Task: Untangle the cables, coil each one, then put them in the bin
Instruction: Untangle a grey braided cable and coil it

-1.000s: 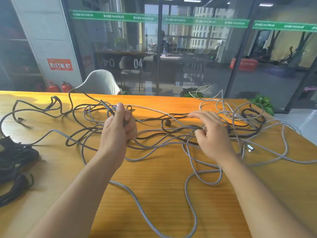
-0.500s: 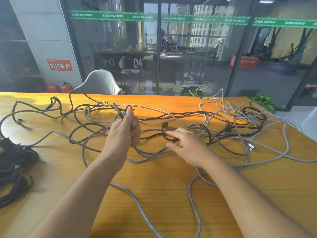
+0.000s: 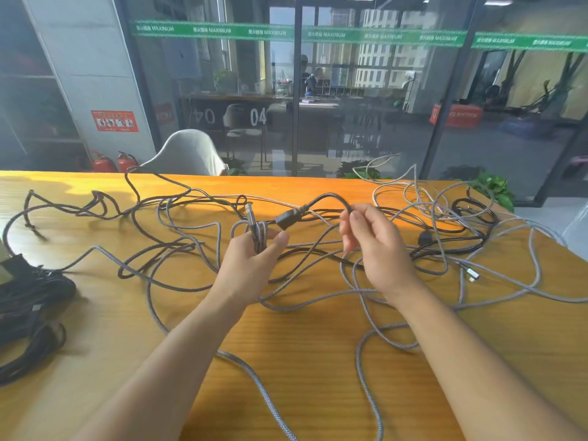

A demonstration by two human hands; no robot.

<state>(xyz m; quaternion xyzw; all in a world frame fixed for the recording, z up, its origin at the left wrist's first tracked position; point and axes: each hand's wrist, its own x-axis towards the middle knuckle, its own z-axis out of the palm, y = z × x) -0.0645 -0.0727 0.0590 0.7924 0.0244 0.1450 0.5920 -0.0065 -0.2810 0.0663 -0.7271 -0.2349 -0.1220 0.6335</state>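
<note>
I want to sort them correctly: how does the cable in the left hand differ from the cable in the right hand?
The left hand grips a grey braided cable folded into a few loops; the right hand pinches a smooth black cable as one raised arch. The grey cable's plug is slim and metal-tipped; the black cable's is blocky. Both run back into the tangle on the table.

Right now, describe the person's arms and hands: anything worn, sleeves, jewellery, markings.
Both forearms are bare up to the bottom edge of the picture, so no sleeves show. The left hand and the right hand wear no gloves. No watch, bracelet or ring shows on either one, and no tattoos or other markings. The fingernails that show are short and unpainted.
</note>
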